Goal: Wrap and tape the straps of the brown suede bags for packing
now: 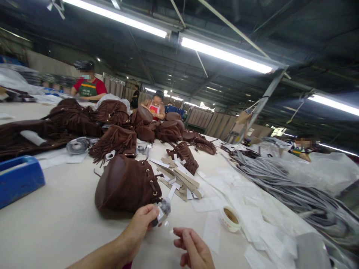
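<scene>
My left hand (143,220) pinches a small dark bundle in clear plastic (165,207) with a white patch on it. Just behind it a dark brown drawstring bag (123,185) lies on its side, its cord running through gold eyelets. My right hand (193,248) is apart from the bundle, to its lower right. Its fingers are curled with thumb and forefinger close together. A tiny pale speck shows at the fingertips, too small to name. Right of the hands a roll of tape (230,219) rests on the white table (70,224).
Brown fringed bags (114,144) are heaped along the table's far side. Paper and tan strips (182,179) lie behind the hands. A blue box (21,179) stands at left, grey straps (291,183) are piled at right. Co-workers, one in a green apron (88,89), are beyond the bags.
</scene>
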